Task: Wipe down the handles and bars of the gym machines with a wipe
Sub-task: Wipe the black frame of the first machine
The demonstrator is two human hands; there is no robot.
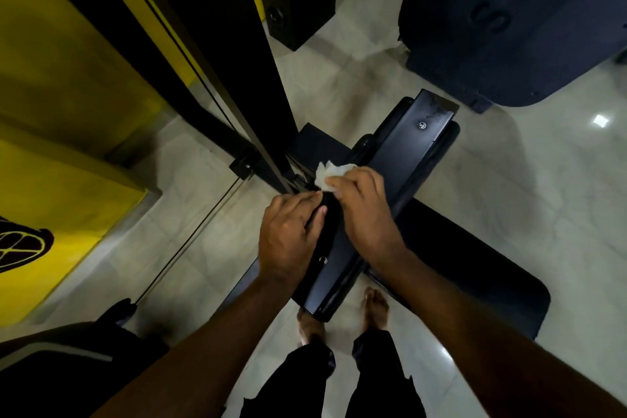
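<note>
A flat black metal bar (400, 163) of a gym machine runs diagonally from the upper right down toward my feet. My right hand (363, 210) presses a crumpled white wipe (330, 173) onto the bar near its middle, fingers closed over the wipe. My left hand (288, 234) grips the bar's left edge just beside the right hand, fingers curled around it. Two screws show on the bar's top face.
A black upright frame post (244, 54) with a cable (190, 241) stands to the left, against a yellow wall panel (68, 85). A dark padded block (515, 20) sits at the upper right, a black speaker (298, 3) behind. My bare feet (375, 307) stand on pale tiles.
</note>
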